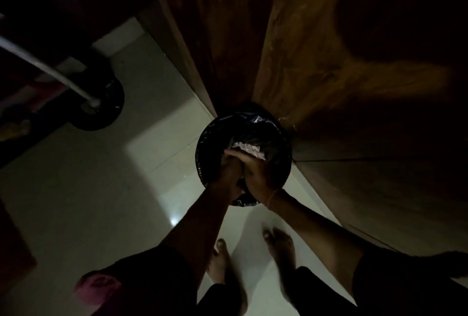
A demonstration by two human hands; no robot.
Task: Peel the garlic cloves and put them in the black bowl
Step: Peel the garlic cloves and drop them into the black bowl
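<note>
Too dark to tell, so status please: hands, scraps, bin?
Left hand, right hand together above round black-lined bin; grip unclear. Pale papery scraps at fingers. Nothing in the way.

The left hand (228, 172) and right hand (257, 175) press together over the lined bin (202, 146), covering part of its near rim. Their fingers are too dark to read. The pale scraps (249, 150) at the fingertips are too blurred to identify. The bare feet (278, 242) are smeared.

Left hand (228, 170), right hand (260, 176) over lined bin (282, 143); pale scraps (249, 150) beyond
</note>
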